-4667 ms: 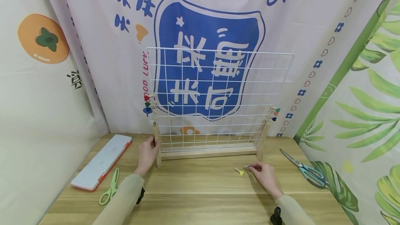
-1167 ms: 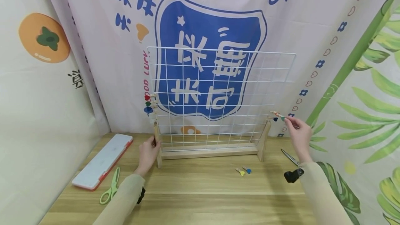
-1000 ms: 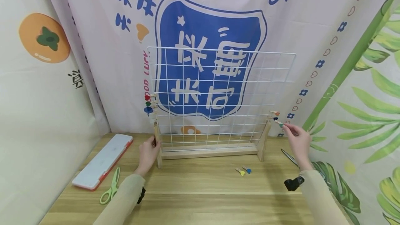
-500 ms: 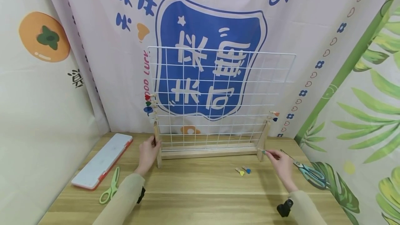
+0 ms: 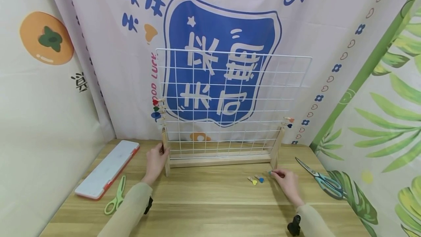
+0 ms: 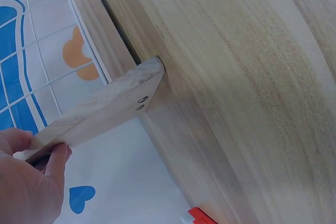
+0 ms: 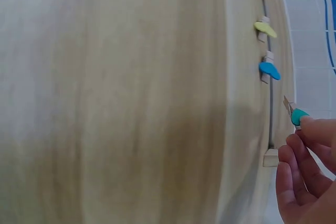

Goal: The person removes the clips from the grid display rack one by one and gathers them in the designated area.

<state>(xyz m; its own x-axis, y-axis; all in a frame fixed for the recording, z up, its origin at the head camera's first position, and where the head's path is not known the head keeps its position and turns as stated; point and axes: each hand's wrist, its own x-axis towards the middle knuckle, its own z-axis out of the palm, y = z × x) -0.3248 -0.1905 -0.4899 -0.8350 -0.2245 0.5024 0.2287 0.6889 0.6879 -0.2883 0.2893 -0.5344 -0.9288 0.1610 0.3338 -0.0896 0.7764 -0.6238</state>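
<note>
My left hand [image 5: 157,161] grips the left wooden leg [image 6: 105,103] of a stand that holds up a white wire grid [image 5: 230,90]. Between thumb and fingers, my right hand [image 5: 287,184] pinches a small wooden clothespin with a green heart [image 7: 298,116], just above the table in front of the stand's right leg. To its left lie a clothespin with a blue heart [image 5: 261,180] and one with a yellow heart [image 5: 254,182]. Clipped to the grid's right edge are clothespins with an orange heart [image 5: 291,120] and a dark blue heart [image 5: 289,125].
Several clothespins with red, green and blue decorations [image 5: 156,109] hang on the grid's left edge. A white case with a red edge [image 5: 108,169] and green scissors [image 5: 116,196] lie on the left. Blue-handled scissors [image 5: 323,180] lie on the right. A printed curtain [image 5: 125,83] hangs behind.
My right hand took the green-heart clothespin off the grid's right edge and brought it down to the table. Earlier it laid the blue-heart clothespin beside the yellow one. My left hand stayed put.
</note>
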